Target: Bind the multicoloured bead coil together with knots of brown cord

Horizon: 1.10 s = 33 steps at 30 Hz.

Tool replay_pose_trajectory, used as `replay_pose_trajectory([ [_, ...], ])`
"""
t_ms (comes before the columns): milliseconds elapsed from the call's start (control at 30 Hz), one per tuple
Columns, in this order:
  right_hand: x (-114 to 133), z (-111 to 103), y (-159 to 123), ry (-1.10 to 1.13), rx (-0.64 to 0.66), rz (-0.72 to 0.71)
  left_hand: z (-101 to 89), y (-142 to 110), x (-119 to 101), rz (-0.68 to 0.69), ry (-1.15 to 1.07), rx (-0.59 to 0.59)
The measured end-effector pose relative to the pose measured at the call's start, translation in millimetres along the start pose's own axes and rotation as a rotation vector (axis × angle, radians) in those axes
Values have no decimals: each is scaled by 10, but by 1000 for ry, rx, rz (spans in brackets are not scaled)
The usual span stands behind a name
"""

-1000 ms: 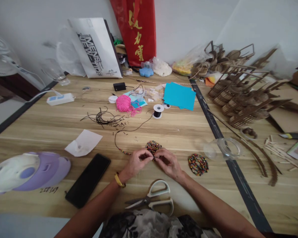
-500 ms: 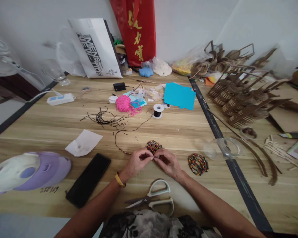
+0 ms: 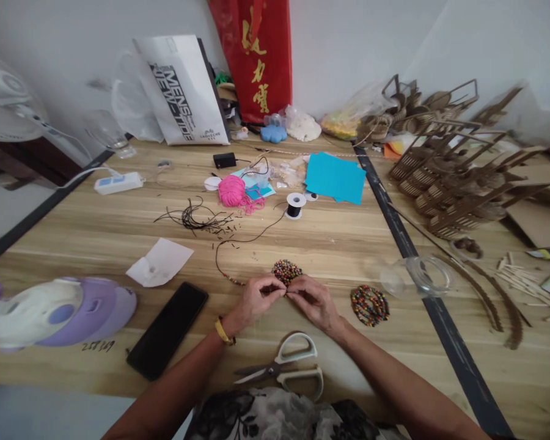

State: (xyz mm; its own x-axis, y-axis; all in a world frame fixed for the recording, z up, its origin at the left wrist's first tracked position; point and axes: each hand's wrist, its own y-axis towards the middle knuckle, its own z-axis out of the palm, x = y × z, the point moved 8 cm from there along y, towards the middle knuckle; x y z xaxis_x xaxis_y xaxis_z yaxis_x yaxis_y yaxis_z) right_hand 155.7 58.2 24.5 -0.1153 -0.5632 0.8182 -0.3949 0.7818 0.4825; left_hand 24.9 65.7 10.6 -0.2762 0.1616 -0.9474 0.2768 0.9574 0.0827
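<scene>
My left hand (image 3: 258, 299) and my right hand (image 3: 315, 300) meet fingertip to fingertip, both pinched on a string of small coloured beads; the exact spot is partly covered by the fingers. Just beyond them lies a heap of multicoloured beads (image 3: 286, 269). Left of my left hand, a beaded end (image 3: 233, 280) of black cord comes out and curves up to a white spool of black cord (image 3: 295, 206). A coiled beaded bracelet (image 3: 370, 305) rests to the right of my right hand. Scissors (image 3: 279, 366) with pale handles lie spread between my forearms.
A black phone (image 3: 167, 330), a white paper (image 3: 160, 263) and a purple-white appliance (image 3: 66, 313) are on the left. Cut black cords (image 3: 197, 217), pink yarn (image 3: 231, 190) and blue sheets (image 3: 335, 178) lie farther back. Clear tape rolls (image 3: 428, 276) and small woven baskets (image 3: 449, 195) stand right.
The whole view has shifted slightly, so everything appears a little farther right. My hands keep their pinch at the same place beside the bead heap, with only slight finger movement.
</scene>
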Motion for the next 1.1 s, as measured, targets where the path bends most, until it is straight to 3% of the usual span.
replay_pose_trajectory([
  [1100, 15, 12, -26, -58, 31, -1, -22, -11, -42, -13, 14, 3],
])
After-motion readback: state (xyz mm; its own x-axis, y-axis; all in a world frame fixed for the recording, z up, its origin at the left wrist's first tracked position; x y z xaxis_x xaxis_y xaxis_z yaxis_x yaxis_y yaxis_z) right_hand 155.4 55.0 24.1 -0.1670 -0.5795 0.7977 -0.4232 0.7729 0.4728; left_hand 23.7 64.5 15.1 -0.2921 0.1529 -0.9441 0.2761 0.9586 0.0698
